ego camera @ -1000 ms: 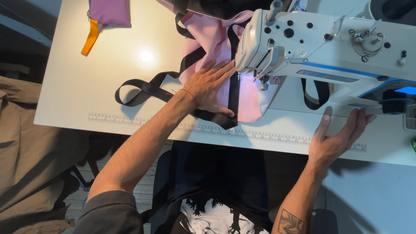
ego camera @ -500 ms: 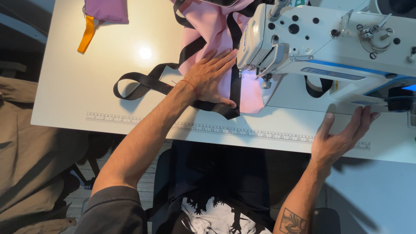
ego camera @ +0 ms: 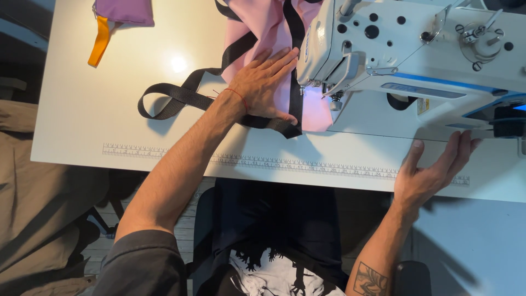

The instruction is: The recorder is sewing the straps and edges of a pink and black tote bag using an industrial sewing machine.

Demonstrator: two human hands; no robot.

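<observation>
My left hand lies flat, fingers spread, on pink fabric and a black webbing strap just left of the needle area of a white sewing machine. The strap loops out to the left over the white table and runs up along the fabric under the machine head. My right hand rests open on the table's front right, fingertips touching the machine's base near a dark control part. A thin red thread circles my left wrist.
A purple fabric piece with an orange strap lies at the table's far left corner. A printed ruler strip runs along the front edge. Brown cloth hangs to the left below the table.
My left hand has slid slightly toward the machine with the fabric and strap. The right hand stays at the machine's base, barely shifted.
</observation>
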